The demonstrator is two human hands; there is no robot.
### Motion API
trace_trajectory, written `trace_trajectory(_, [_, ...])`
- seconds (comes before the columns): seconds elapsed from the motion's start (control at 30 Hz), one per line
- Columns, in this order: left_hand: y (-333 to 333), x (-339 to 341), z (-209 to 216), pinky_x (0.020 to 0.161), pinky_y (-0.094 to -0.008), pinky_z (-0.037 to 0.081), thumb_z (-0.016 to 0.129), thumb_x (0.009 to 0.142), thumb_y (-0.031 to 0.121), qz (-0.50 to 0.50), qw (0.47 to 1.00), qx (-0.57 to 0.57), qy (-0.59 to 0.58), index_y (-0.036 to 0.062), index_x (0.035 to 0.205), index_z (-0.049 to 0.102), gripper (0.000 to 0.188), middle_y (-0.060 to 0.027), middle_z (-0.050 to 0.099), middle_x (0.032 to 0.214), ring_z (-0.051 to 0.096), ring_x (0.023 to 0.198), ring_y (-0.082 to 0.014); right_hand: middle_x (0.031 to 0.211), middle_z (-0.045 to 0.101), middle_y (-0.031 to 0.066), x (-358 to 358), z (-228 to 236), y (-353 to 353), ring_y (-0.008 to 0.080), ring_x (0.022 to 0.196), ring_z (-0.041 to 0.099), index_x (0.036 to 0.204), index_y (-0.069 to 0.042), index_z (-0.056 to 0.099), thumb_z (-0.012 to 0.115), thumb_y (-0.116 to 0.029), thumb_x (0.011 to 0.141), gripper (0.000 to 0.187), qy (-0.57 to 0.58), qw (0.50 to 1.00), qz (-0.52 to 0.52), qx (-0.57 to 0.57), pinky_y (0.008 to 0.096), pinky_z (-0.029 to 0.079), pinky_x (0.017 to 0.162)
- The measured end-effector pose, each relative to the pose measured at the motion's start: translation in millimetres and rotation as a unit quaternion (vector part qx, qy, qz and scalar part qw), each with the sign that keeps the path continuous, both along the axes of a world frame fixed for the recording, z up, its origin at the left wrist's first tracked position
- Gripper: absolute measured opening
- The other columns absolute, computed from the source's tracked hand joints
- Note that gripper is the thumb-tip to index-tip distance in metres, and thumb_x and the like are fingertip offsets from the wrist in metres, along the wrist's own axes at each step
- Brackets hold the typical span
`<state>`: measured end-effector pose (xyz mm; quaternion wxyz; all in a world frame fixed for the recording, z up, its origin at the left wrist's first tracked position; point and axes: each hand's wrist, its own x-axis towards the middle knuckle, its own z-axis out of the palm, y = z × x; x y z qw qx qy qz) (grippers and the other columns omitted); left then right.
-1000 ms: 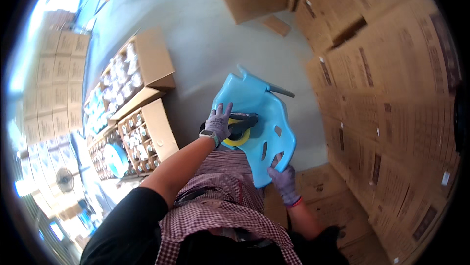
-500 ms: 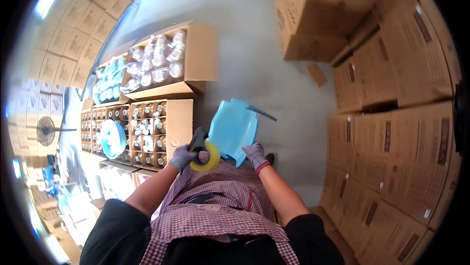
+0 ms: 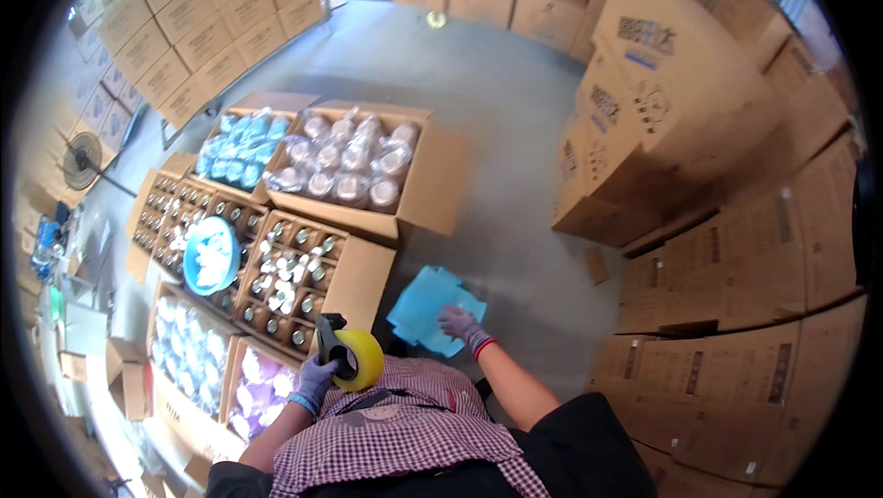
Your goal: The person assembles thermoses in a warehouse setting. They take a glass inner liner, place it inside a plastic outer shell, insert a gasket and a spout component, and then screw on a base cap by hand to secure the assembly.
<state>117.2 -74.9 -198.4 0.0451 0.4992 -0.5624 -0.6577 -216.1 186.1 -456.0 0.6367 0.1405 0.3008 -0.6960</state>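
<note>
My left hand (image 3: 315,380), in a grey glove, is closed around a black tape dispenser (image 3: 326,340) that carries a wide roll of yellow tape (image 3: 361,360). In front of my apron stands a light blue plastic stool (image 3: 421,307), low to the floor. My right hand (image 3: 460,324), gloved with a red cuff, is over the stool's right part with its fingers stretched out. Whether it touches the seat I cannot tell. To the left is an open carton of bottles (image 3: 361,282) with cardboard dividers, its flap reaching toward the stool.
A blue basin (image 3: 189,263) with white pieces rests on the divided cartons. Behind them, open cartons hold plastic-wrapped brown items (image 3: 349,187) and blue items (image 3: 244,158). Tall carton stacks (image 3: 727,268) line the right side. A fan (image 3: 83,160) stands far left. A cardboard scrap (image 3: 596,265) lies on the floor.
The stool has gone from tilted up between my hands to lower down. My right hand has moved from its edge to over the seat. The view has shifted; the dispenser stays in my left hand.
</note>
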Motion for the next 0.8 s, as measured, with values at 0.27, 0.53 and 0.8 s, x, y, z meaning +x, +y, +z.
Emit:
trace_trajectory(0.27, [92.5,-142.7,36.6,0.080,-0.0346,0.060,0.080,0.084,0.021,-0.209,0.975,-0.067,0.025,-0.0005,0.118,0.071,0.040,-0.0107,0.076,0.102,0.073,0.088,-0.0189,0.152,0.044,0.0206,54.2,355.9,44.9,0.0285,0.135,0.050,0.162,0.000,0.021,0.071,-0.059,0.092,0.103,0.454,0.878,0.129,0.075,0.0372,0.050,0.106])
trace_trajectory(0.53, [228.1,-192.8,-9.4,0.078,-0.0355,0.060,0.082,0.082,0.036,-0.248,0.959,0.020,0.138,-0.0022,0.115,0.072,0.052,-0.0136,0.077,0.098,0.075,0.087,-0.0220,0.140,0.058,0.0101,40.5,366.7,205.8,0.0215,0.127,0.058,0.152,-0.004,0.041,0.064,-0.040,0.102,0.067,0.285,0.957,-0.009,0.055,0.0377,0.051,0.106])
trace_trajectory(0.8, [222.0,-160.3,18.0,0.068,-0.0333,0.056,0.078,0.087,0.047,-0.276,0.948,0.066,0.145,-0.0013,0.116,0.070,0.057,-0.0090,0.072,0.092,0.068,0.077,-0.0173,0.141,0.058,0.0108,58.6,323.9,205.4,0.0233,0.132,0.055,0.149,-0.002,0.046,0.057,-0.035,0.105,0.056,0.168,0.985,-0.018,-0.037,0.0405,0.041,0.116])
